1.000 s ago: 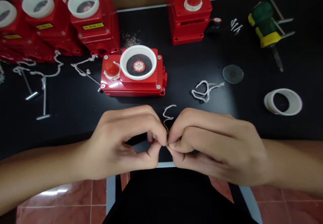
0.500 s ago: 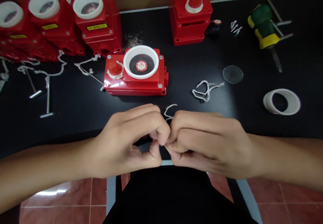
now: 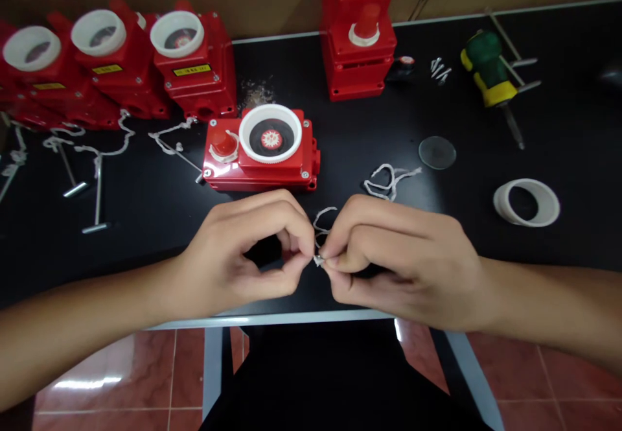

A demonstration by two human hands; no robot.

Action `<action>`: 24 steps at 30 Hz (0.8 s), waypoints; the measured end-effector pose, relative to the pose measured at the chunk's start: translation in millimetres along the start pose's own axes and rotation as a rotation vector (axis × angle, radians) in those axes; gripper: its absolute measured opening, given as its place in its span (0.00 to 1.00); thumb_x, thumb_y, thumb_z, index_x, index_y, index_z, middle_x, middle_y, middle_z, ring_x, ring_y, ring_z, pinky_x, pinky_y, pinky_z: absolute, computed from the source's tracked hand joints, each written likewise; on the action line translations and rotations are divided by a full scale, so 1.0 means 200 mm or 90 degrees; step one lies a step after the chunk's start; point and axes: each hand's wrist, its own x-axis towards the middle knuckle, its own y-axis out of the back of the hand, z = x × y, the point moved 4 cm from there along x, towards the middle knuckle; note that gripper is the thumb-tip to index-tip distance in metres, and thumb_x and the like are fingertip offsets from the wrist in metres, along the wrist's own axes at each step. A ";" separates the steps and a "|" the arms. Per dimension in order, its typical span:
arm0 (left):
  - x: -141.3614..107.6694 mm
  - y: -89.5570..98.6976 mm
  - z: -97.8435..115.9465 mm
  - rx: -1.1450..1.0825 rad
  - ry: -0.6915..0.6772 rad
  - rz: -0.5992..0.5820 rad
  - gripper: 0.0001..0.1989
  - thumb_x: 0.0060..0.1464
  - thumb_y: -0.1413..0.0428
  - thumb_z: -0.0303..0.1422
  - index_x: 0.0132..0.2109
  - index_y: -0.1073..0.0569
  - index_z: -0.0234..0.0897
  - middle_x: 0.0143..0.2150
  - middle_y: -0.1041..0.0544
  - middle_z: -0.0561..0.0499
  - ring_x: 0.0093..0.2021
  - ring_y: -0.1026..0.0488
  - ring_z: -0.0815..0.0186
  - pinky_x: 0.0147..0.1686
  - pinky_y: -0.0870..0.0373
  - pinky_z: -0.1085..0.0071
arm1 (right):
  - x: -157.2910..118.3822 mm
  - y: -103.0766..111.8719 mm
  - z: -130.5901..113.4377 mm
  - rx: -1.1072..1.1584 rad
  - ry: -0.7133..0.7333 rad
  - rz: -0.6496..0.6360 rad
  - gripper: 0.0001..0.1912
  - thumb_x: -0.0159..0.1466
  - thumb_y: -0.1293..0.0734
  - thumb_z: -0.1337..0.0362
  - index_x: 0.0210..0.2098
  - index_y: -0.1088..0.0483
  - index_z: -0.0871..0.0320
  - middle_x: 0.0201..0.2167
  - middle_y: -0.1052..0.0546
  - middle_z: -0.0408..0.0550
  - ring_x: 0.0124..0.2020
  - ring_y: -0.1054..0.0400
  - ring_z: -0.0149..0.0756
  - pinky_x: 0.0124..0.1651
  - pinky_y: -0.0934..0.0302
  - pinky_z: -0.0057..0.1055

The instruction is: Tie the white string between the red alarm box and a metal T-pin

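Observation:
Above the table's front edge, my left hand and my right hand meet fingertip to fingertip. Between them shows a small bunched bit of white string, and a curl of it lies behind the fingers. Thumb and index finger are pinched together on both hands, the right one plainly on the string, the left at its edge. Just beyond my hands lies a red box with a white ringed window and a red knob. To its right rests another loose white string.
Several red boxes stand at the left, with strings and metal T-bars. Another red box stands at the back. On the right lie screws, a green-yellow screwdriver, a transparent disc and a white ring.
My fingertips have drawn slightly apart, and the bunched bit of string now shows between them. The camera has tilted, so the table sits a little lower in view.

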 end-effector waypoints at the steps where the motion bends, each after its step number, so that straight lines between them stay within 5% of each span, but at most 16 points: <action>1: 0.00 0.00 0.00 -0.010 0.007 0.014 0.09 0.64 0.36 0.22 0.45 0.22 0.42 0.41 0.20 0.50 0.36 0.21 0.65 0.36 0.21 0.69 | 0.01 0.01 0.00 -0.011 -0.005 0.012 0.16 0.71 0.30 0.81 0.34 0.34 0.54 0.38 0.21 0.45 0.35 0.26 0.29 0.36 0.31 0.27; 12: -0.03 -0.02 -0.02 -0.067 0.130 0.015 0.04 0.68 0.34 0.24 0.45 0.17 0.37 0.42 0.20 0.53 0.37 0.19 0.72 0.39 0.18 0.78 | 0.01 0.02 0.00 -0.116 0.030 0.036 0.16 0.72 0.28 0.79 0.35 0.33 0.55 0.38 0.19 0.45 0.34 0.26 0.29 0.35 0.29 0.26; 24: -0.03 -0.02 -0.03 -0.089 0.161 0.053 0.03 0.65 0.34 0.24 0.41 0.17 0.34 0.40 0.20 0.52 0.35 0.20 0.72 0.35 0.18 0.80 | 0.01 0.01 0.00 -0.110 0.053 0.030 0.14 0.74 0.29 0.78 0.37 0.31 0.55 0.38 0.18 0.47 0.36 0.24 0.31 0.38 0.26 0.28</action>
